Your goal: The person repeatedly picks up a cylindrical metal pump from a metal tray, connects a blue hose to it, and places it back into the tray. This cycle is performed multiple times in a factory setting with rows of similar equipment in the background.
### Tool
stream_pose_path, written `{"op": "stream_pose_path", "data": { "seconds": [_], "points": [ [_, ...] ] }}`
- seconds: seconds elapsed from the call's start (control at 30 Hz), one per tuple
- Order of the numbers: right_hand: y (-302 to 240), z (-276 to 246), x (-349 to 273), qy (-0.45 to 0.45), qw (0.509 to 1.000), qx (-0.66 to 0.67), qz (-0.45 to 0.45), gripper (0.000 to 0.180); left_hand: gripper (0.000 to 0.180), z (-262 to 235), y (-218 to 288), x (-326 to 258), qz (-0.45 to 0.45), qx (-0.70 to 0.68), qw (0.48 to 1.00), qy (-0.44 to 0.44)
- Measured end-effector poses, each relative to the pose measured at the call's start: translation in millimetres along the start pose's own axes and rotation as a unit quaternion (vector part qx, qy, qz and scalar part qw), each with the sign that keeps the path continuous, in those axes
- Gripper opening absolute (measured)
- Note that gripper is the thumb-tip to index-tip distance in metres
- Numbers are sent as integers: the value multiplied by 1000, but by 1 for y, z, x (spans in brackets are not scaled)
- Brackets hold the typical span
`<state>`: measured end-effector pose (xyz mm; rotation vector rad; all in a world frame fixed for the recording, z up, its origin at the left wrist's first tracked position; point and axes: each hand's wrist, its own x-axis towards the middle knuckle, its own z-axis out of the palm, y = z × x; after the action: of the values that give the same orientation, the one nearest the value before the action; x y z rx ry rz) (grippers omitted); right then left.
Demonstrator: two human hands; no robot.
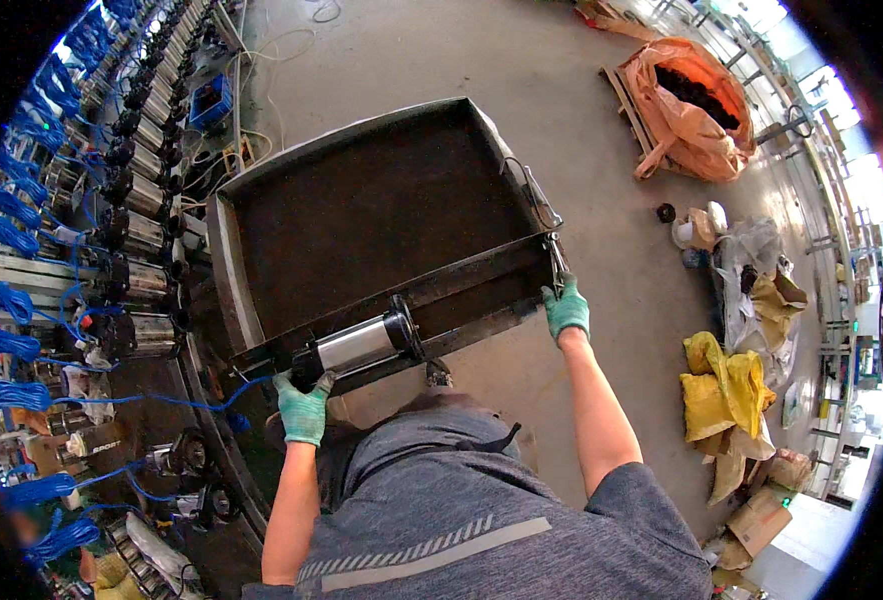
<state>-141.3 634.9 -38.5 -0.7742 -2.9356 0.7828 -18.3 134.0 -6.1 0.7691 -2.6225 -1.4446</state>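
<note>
A silver cylindrical pump with black ends lies across the front ledge of a large dark metal tray. My left hand, in a green glove, grips the pump's black left end. A blue cable runs leftward from beside that hand. At the tray's front right corner, my green-gloved right hand is closed on a slim shiny metal tool; its lower part is hidden in the fingers, and its kind is unclear. A bent metal wire hook hangs along the tray's right side.
To the left stand rows of silver motors with blue cable coils. An orange bulk bag on a pallet holds dark pieces at the far right. Yellow sacks and a cardboard box lie on the right.
</note>
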Motion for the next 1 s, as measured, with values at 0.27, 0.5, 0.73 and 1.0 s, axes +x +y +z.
{"op": "stream_pose_path", "data": {
  "seconds": [0.27,0.5,0.73,1.0],
  "points": [
    [-55,-22,-26,-111,913,389,54,18,71,-10,17,-4,-12,31,999,5],
    [-94,0,-78,-378,859,344,-32,19,72,-8,31,1,-33,53,998,-18],
    [-118,30,-89,-413,849,310,-109,21,79,-9,22,2,-19,66,997,-19],
    [-119,52,-77,-336,913,172,-153,35,80,-5,15,2,9,48,999,-7]
  ]
}}
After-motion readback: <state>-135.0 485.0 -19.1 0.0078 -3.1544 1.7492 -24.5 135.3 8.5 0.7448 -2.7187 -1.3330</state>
